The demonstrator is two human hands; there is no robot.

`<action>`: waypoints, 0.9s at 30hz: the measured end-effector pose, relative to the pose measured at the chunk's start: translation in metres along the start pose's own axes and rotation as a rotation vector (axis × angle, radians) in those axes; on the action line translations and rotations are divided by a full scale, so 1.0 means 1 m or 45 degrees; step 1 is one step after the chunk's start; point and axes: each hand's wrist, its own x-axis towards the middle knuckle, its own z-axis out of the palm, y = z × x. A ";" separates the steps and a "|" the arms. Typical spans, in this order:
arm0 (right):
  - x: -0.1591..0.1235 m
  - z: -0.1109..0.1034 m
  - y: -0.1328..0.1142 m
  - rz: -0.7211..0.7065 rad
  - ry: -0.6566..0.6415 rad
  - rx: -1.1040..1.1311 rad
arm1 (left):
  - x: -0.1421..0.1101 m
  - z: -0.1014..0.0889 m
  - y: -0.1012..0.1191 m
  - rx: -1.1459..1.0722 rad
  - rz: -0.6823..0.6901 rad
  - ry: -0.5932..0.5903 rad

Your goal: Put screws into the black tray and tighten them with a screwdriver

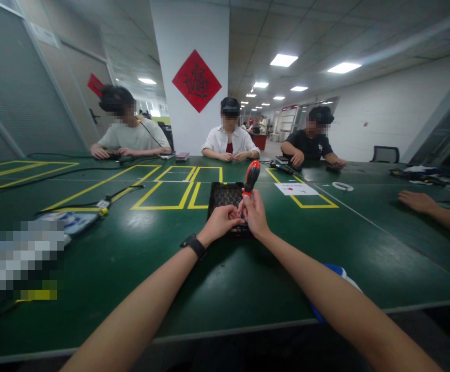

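My right hand (256, 216) is closed around a screwdriver (252, 176), whose red and black handle sticks up above the fingers. Beside it, my left hand (220, 221) has thumb and fingers pinched together near the screwdriver's lower end. Whatever is between those left fingers is too small to make out, and the screwdriver's tip is hidden by the hands. Under both hands lies an open black case (220, 192) with a row-patterned interior. The hands cover its near part.
Yellow tape (158, 208) outlines boxes on the green table (163, 268). A white paper (296, 189) and a white ring (342, 186) lie to the right. Blue cloth-like material (335, 269) sits by my right forearm. Cables (126, 188) run at left. Several people sit around; another person's hand (416, 201) rests at right.
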 end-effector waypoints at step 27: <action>0.001 0.000 0.003 0.013 0.006 -0.024 | 0.001 0.002 -0.004 0.186 0.056 -0.046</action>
